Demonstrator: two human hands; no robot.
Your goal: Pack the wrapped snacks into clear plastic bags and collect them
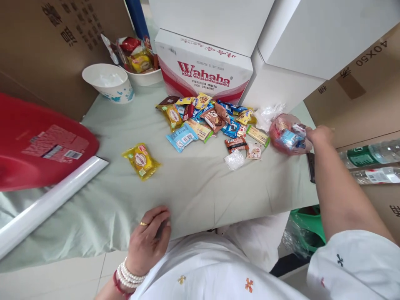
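Note:
My right hand (321, 136) reaches to the far right, its fingertips closed on a small wrapped snack (299, 129) at the rim of a translucent pink bowl (276, 139). Inside that bowl lie other wrapped snacks, among them a light blue packet (289, 138). My left hand (151, 233) rests on the table's front edge, fingers loosely bent, thumb a little apart, with nothing visible in it. Beyond it lies a yellow wrapped cake (141, 161) by itself. A pile of mixed snack packets (214, 118) spreads across the table's middle, with a blue-and-white packet (182, 136) at its near side.
A Wahaha water carton (203, 68) stands behind the pile. At the back left are a white paper tub (109, 83) and another tub (145, 78) full of snacks. A red container (46, 143) and a white roll (56, 202) occupy the left. Plastic bottles (371, 156) lie at right.

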